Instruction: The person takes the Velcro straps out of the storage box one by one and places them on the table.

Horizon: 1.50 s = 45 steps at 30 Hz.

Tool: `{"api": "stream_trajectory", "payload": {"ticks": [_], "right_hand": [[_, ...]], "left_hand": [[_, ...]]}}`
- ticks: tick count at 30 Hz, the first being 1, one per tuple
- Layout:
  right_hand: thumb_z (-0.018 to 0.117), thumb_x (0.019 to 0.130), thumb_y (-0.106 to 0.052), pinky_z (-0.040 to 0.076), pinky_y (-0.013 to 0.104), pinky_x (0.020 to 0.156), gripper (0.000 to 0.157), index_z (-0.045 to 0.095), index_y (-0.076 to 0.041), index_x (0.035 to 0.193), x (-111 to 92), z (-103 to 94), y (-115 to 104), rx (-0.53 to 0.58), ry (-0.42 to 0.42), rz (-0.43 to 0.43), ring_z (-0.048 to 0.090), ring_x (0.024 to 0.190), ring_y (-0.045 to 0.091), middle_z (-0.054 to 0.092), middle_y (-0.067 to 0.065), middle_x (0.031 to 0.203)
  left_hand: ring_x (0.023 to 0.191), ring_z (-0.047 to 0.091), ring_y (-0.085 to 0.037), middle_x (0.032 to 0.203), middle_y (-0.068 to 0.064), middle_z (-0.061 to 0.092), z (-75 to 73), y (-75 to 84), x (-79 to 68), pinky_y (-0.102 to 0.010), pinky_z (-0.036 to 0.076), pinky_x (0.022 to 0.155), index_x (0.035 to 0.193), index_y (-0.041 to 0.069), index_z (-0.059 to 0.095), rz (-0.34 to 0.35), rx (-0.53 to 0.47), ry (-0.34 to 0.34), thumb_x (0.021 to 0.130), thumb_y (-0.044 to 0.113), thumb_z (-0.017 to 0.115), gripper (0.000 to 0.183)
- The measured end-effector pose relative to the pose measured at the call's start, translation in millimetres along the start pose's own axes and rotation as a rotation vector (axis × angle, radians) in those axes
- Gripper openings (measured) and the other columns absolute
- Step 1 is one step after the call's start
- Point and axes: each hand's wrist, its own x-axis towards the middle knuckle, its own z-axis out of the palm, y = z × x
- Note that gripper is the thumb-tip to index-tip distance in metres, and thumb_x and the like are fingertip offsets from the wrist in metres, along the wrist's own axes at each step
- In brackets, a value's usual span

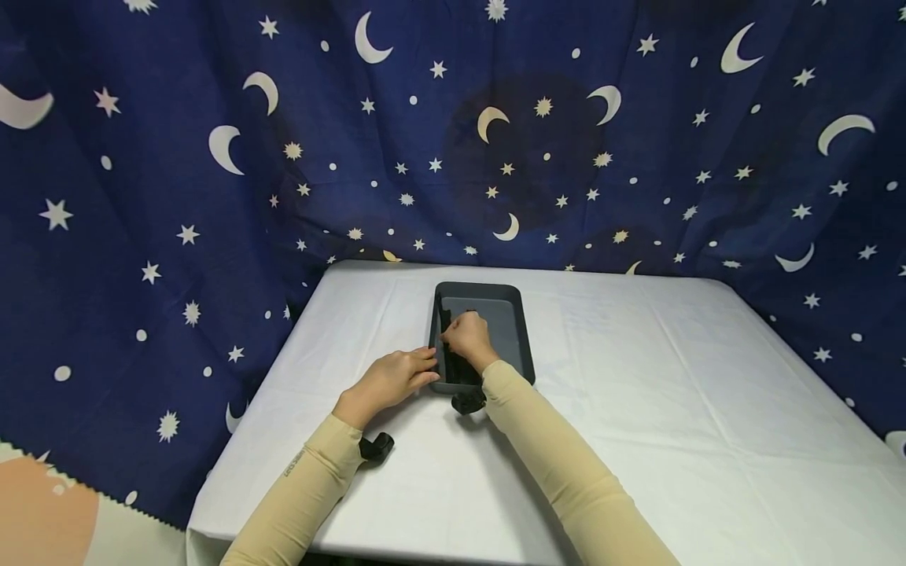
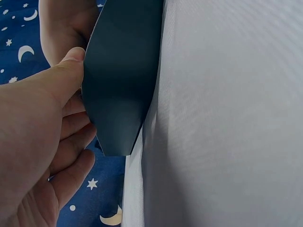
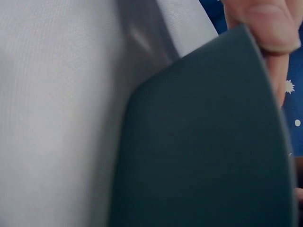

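A dark grey rectangular tray (image 1: 485, 291) with raised walls lies on the white-covered table. My left hand (image 1: 396, 380) rests at its near left rim, thumb touching the edge and fingers loosely extended; the left wrist view has this hand (image 2: 47, 127) beside the tray's outer wall (image 2: 120, 85). Inside the tray, a long black strip (image 1: 447, 318) runs along the left wall. My right hand (image 1: 469, 336) reaches over the near wall, fingers curled, and pinches at the strip. In the right wrist view the tray wall (image 3: 203, 132) hides most of this hand (image 3: 270, 23).
The table (image 1: 637, 377) is covered by a white cloth, with bare cloth showing right of the tray. Behind it hangs a dark blue curtain (image 1: 453, 212) with moons and stars. Black wrist cameras (image 1: 469, 403) sit under both beige sleeves (image 1: 566, 479).
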Motion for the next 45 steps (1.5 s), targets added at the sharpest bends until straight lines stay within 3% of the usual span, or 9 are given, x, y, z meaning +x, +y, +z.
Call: {"api": "stream_trajectory", "payload": {"ticks": [15, 36, 40, 45], "right_hand": [[0.072, 0.088, -0.007, 0.048, 0.020, 0.049, 0.017, 0.079, -0.003, 0.074, -1, -6.3, 1, 0.091, 0.019, 0.036, 0.063, 0.053, 0.009, 0.077, 0.008, 0.075], [0.078, 0.087, -0.013, 0.048, 0.020, 0.048, 0.016, 0.077, -0.003, 0.074, -6, -21.1, 8, 0.181, 0.035, 0.032, 0.063, 0.051, 0.009, 0.065, -0.001, 0.058], [0.078, 0.087, -0.012, 0.049, 0.020, 0.049, 0.016, 0.076, -0.002, 0.075, -5, -27.0, 6, 0.220, 0.052, 0.001, 0.067, 0.055, 0.016, 0.066, 0.001, 0.058], [0.077, 0.088, -0.013, 0.044, 0.020, 0.045, 0.016, 0.077, -0.002, 0.076, -4, -34.0, 6, 0.218, 0.046, 0.012, 0.074, 0.071, 0.033, 0.064, -0.001, 0.056]], "left_hand": [[0.131, 0.058, -0.031, 0.141, -0.016, 0.059, -1.0, 2.2, 0.7, -0.044, 0.052, 0.105, 0.128, 0.001, 0.068, 0.009, -0.008, -0.003, 0.101, 0.033, 0.059, 0.043], [0.132, 0.057, -0.031, 0.141, -0.016, 0.059, 3.5, 1.4, -4.2, -0.044, 0.051, 0.107, 0.127, -0.001, 0.068, -0.008, -0.025, -0.022, 0.102, 0.032, 0.059, 0.043], [0.132, 0.058, -0.031, 0.141, -0.016, 0.059, 2.2, 1.1, -2.2, -0.044, 0.051, 0.106, 0.126, 0.000, 0.069, -0.013, -0.027, -0.004, 0.101, 0.032, 0.060, 0.042], [0.132, 0.057, -0.031, 0.141, -0.016, 0.059, 1.3, 0.7, 0.4, -0.044, 0.051, 0.107, 0.127, 0.000, 0.068, 0.002, -0.019, -0.006, 0.101, 0.033, 0.059, 0.043]]}}
